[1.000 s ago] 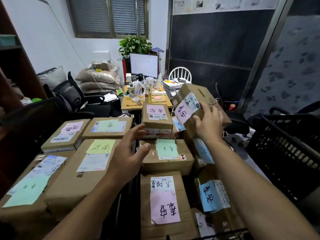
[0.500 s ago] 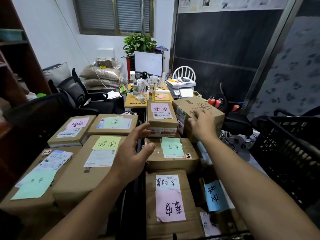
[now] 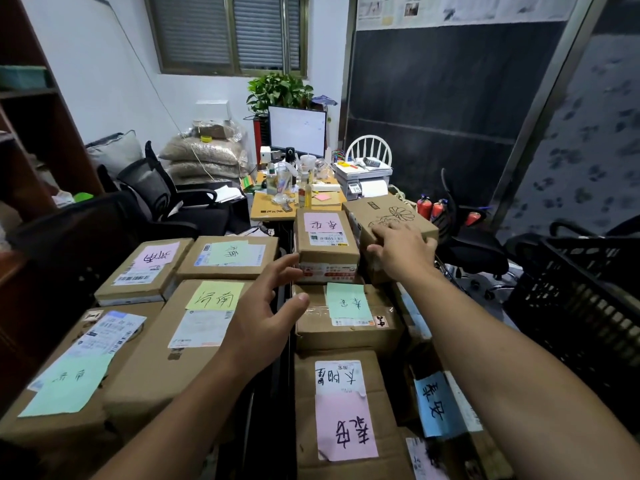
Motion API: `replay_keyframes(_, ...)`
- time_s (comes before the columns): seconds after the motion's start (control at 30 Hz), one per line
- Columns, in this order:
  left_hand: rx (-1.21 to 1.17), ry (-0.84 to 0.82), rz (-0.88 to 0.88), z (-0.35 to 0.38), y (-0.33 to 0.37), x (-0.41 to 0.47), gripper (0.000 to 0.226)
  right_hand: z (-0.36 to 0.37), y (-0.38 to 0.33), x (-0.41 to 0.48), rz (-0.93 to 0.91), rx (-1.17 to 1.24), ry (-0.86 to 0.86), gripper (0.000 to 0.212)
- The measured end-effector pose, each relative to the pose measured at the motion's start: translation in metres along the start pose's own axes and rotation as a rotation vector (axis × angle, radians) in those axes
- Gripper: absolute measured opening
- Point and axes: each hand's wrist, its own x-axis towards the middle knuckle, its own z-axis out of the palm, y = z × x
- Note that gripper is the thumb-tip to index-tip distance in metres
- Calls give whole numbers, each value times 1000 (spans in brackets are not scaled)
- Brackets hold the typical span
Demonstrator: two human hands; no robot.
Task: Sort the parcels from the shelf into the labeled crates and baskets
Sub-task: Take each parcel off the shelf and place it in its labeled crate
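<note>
Right grip (image 3: 398,252) curls over the near edge of the flower-printed parcel (image 3: 384,216), set far right on the stack (image 3: 346,327) beside the pink-labelled parcel (image 3: 325,245), long axis pointing away. Left grip (image 3: 266,306), spread and empty, hovers nearer the pink-labelled one.

white wall (image 3: 104,64), shuttered window (image 3: 228,32)
</note>
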Motion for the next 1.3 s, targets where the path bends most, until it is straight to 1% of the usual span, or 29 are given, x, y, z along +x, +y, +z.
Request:
replay_keyframes(0.03,-3,0,4,1,2,2,57,-2,2,1,11,-28,-12,39)
replay_keyframes(0.13,-17,5,12,2,5,7,53,1,10,2,26,-3,-29,48)
replay_keyframes(0.33,-24,15,-8,-9,0,7,54,10,-8,-8,62,12,69,47)
replay_keyframes(0.43,-30,11,5,-19,1,11,55,12,-14,-7,82,6,51,48)
replay_keyframes(0.53,-50,2,14,-29,3,13,54,10,-12,-10,111,6,5,55)
replay_keyframes(0.6,-70,-15,13,-33,4,14,54,7,-11,-14,129,29,17,59)
replay_keyframes(0.7,-95,-46,29,-39,3,16,56,2,-13,-24,149,49,68,58)
replay_keyframes(0.87,-55,-163,59,-47,-2,13,48,-6,-25,-64,198,4,163,51)
replay_keyframes(1.0,125,-295,184,-53,0,10,53,-9,-36,-116,221,-72,218,49)
replay_keyframes(1.13,321,-432,288,-48,2,3,58,-10,-47,-181,345,-201,214,49)
replay_keyframes(1.23,372,-532,347,-34,10,-12,59,-17,-53,-238,445,-268,192,51)
replay_keyframes(1.3,387,-581,423,-20,18,-27,58,-23,-53,-278,518,-294,172,51)
